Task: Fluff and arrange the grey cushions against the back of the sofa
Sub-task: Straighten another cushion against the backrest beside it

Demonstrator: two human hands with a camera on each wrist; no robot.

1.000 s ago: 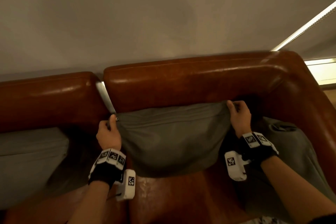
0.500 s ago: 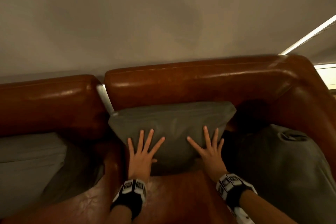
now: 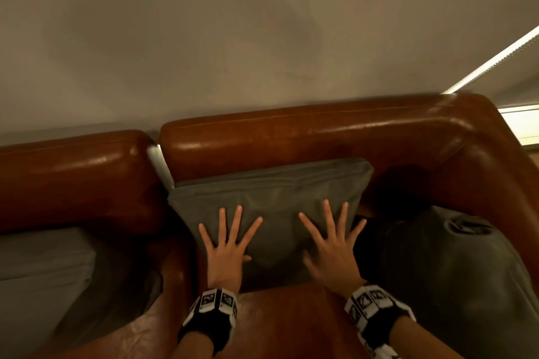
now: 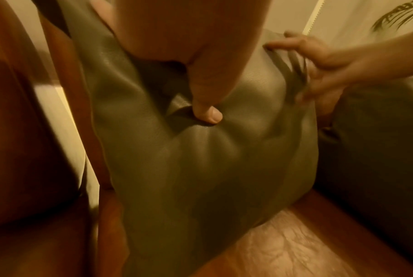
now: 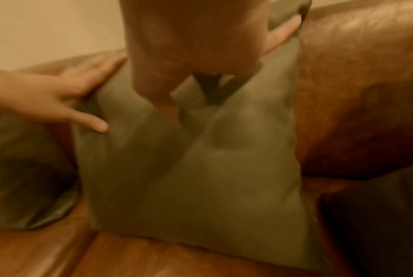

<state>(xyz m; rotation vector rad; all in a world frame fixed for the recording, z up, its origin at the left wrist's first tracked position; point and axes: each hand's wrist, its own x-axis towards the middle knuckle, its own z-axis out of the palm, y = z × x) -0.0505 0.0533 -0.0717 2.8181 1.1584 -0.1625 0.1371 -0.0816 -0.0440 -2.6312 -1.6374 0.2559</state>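
A grey cushion [image 3: 271, 192] stands upright against the back of the brown leather sofa [image 3: 306, 137]. My left hand [image 3: 226, 245] lies flat on its lower left face with fingers spread. My right hand [image 3: 332, 242] lies flat on its lower right face, fingers spread too. In the left wrist view my thumb dents the grey cushion [image 4: 200, 159], and the right hand [image 4: 319, 61] shows at its far side. The right wrist view is blurred; there the grey cushion [image 5: 200, 168] has the left hand [image 5: 66, 93] on its left edge.
A darker grey cushion [image 3: 455, 271] slumps in the sofa's right corner by the armrest [image 3: 501, 183]. A pale grey cushion [image 3: 40, 271] lies on the neighbouring seat at left. Bare brown seat leather [image 3: 291, 323] lies below my hands. A plain wall rises behind the sofa.
One second ago both hands gripped the cushion's top corners. They let go, dropped to its front face and now press flat there; since half a second ago they barely moved.
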